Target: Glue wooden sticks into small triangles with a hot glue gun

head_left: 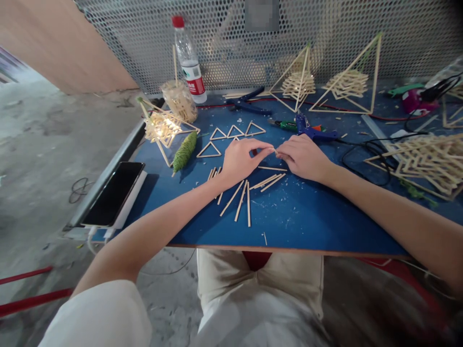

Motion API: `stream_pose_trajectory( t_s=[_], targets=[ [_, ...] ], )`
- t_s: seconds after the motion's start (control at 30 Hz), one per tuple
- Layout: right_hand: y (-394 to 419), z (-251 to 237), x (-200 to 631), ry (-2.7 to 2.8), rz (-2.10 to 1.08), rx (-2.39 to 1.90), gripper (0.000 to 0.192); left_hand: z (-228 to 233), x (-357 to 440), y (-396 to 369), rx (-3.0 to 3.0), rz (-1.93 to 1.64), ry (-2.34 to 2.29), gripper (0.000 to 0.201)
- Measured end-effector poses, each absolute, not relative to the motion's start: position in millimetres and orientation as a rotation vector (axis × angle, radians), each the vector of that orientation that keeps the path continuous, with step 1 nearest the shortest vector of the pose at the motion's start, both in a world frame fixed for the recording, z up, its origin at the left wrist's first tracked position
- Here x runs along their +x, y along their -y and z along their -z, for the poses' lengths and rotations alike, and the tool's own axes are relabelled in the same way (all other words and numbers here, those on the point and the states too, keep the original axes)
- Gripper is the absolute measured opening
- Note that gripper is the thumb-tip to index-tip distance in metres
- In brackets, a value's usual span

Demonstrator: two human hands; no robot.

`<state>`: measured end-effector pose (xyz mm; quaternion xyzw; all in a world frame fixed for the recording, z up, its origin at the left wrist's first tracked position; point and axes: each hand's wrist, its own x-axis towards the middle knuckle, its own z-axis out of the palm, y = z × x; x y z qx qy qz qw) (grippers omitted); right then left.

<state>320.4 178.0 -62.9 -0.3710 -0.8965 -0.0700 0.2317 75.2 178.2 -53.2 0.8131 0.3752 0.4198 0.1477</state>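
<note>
Blue tbl (307,217): L hand (239,160) & R hand (302,158), fingertips pinched on wooden stick (276,151) btwn.

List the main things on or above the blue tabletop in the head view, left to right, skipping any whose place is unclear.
Phone → green bundle → left hand → right hand → stick stack.
</note>
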Motion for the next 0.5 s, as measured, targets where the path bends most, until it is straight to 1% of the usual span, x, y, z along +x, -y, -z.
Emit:
stream_pose_trajectory(
  t_s=[0.27,0.4,0.5],
  targets=[
    [-177.5,62.8,317.7,2.458,0.192,-1.048,0.031,58.0,75.0,-180.3,2.289,-1.22,-1.066,0.013],
    [-177.7,64.0,317.4,2.452,0.18,-1.045,0.031,60.8,73.4,-180.9,2.223,-1.22,-1.058,0.022],
    [-176.1,63.5,316.4,2.455,0.172,-1.044,0.033,60.9,73.7,-180.1,2.178,-1.221,-1.062,0.016]
  ],
)
